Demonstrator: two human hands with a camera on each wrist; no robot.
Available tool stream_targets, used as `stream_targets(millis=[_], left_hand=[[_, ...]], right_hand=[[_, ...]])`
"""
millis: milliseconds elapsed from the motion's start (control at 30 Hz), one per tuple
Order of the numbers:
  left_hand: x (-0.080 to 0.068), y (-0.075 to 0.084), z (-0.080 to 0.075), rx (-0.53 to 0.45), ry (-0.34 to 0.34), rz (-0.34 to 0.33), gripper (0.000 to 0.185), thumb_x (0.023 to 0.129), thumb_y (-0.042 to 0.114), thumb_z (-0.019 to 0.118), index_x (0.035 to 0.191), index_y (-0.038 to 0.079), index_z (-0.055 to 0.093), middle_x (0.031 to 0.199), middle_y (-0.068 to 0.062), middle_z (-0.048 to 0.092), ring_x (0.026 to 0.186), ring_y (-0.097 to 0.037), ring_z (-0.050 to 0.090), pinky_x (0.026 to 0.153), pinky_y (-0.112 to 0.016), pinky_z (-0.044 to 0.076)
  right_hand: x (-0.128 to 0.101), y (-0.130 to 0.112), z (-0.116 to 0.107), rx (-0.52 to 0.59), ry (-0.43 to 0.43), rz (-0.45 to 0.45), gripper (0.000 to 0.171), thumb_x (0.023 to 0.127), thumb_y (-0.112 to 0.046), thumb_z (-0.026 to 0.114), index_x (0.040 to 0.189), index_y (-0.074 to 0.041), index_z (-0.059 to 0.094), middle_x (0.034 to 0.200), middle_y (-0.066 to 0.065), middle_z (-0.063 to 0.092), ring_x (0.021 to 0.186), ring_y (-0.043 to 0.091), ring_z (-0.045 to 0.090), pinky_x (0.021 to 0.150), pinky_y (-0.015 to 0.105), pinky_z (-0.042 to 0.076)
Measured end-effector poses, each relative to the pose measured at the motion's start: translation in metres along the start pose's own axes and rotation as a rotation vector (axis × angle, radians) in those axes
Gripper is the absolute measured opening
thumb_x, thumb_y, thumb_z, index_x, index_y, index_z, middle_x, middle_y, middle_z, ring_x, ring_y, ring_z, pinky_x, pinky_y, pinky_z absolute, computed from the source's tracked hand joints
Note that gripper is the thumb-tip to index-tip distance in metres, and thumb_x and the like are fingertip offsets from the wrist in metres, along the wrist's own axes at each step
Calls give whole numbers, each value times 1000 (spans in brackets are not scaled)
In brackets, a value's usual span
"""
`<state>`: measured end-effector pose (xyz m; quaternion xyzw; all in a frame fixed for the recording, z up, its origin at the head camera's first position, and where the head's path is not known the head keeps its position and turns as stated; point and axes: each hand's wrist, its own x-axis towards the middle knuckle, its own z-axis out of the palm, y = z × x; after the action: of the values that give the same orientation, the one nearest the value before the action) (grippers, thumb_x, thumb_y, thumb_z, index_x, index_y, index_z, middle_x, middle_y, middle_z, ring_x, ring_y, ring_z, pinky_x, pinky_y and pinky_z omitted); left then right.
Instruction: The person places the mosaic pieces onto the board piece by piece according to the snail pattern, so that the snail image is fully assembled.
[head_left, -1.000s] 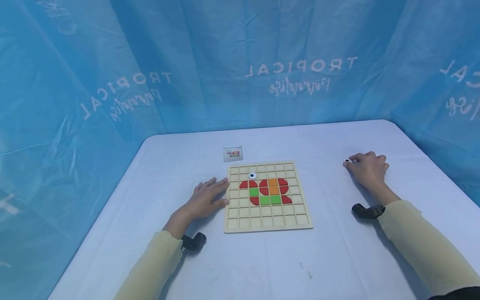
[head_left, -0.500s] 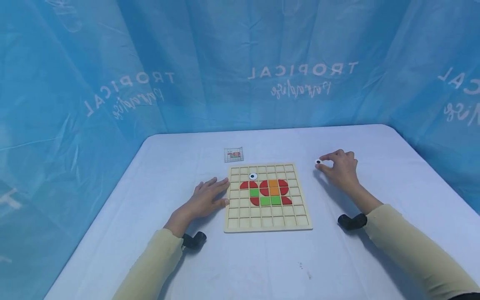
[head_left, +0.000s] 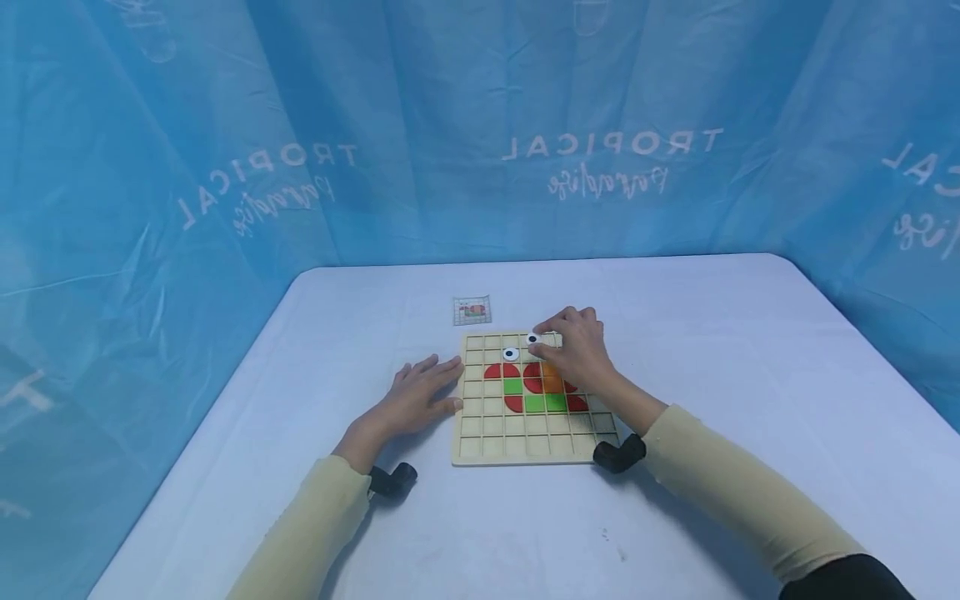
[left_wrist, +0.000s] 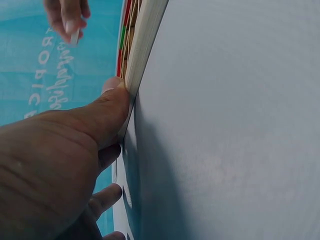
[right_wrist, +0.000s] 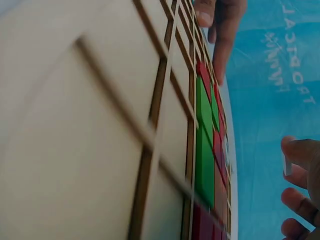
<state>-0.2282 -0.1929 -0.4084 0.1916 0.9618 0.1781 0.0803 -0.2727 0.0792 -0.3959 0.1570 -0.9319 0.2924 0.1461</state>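
My right hand (head_left: 581, 350) pinches a white eye tile (head_left: 533, 339) between thumb and fingertip, above the back part of a square wooden grid board (head_left: 525, 448). The right wrist view has the held tile (right_wrist: 287, 164) edge-on, apart from the board. Another eye tile (head_left: 511, 354) sits in the grid. Red quarter-round tiles (head_left: 492, 372), green squares (head_left: 513, 387) and an orange part (head_left: 552, 380) lie below it, partly covered by the right hand. My left hand (head_left: 416, 396) rests at the board's left edge, fingers loosely spread, its thumb (left_wrist: 112, 102) touching the side.
Behind the board lies a small picture card (head_left: 472, 310) with a gridded coloured figure. A white cloth covers the table (head_left: 360, 317). Blue printed curtains (head_left: 450, 225) hang around the far and left sides. Each wrist carries a black camera mount (head_left: 618, 456).
My right hand has carried the eye tile leftward from the table's right side to over the board. The left hand stays at the board's left edge.
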Motion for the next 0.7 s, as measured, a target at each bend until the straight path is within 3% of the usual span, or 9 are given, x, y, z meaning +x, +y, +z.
stream_targets(millis=[300,700], left_hand=[[0,0,-1,2,-7,-9,64,93,44,55,148,20,33,156,3,29,148,-30,15,118,-59,6],[0,-1,-2,10,-10,2,62,94,43,54,147,20,33,156,3,28,147,-31,16,118,-60,6]], right_hand=[[22,-22,34,45,-99,81,31,83,-36,71,106,-16,73,111,10,62,108,32,44,89,50,37],[29,-26,51,-39,-157,39,30,81,-36,73,106,-18,73,108,8,61,104,29,45,86,46,39]])
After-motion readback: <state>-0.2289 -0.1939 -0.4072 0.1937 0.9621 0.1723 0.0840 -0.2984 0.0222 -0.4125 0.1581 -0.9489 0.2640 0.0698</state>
